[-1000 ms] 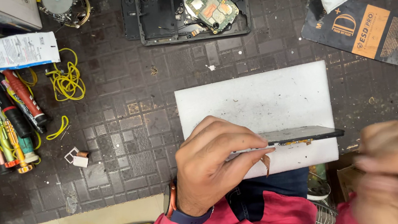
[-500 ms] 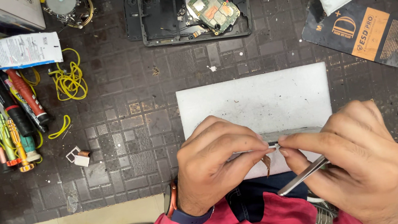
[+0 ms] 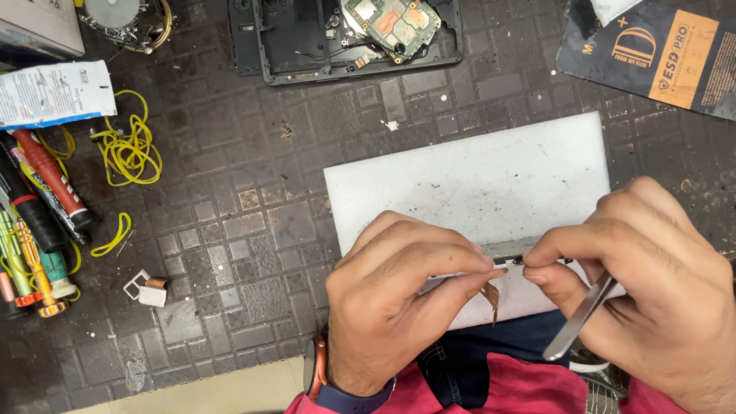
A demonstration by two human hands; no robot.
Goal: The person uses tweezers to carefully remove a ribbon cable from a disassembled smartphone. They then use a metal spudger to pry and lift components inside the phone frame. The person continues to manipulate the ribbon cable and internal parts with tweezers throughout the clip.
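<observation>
My left hand [image 3: 398, 297] grips a thin flat phone panel [image 3: 506, 252] held edge-on over a white pad [image 3: 477, 179] near the bench's front edge. A small brown flex strip [image 3: 493, 299] hangs below the panel between my hands. My right hand [image 3: 653, 280] pinches the panel's edge with thumb and forefinger and also holds metal tweezers [image 3: 580, 318] tucked in its fingers, pointing down and left. Both hands meet at the panel's middle. Most of the panel is hidden behind my fingers.
An opened black phone frame [image 3: 291, 34] with a green circuit board [image 3: 391, 12] lies at the back. Screwdrivers [image 3: 17, 241], yellow rubber bands [image 3: 129, 147] and a white tube [image 3: 18, 98] sit at left. A dark packet [image 3: 663, 58] lies at right, a small SIM tray [image 3: 144, 289] left of the pad.
My right hand came in from the lower right with the tweezers and closed on the panel's edge beside my left hand. The left hand stayed in place.
</observation>
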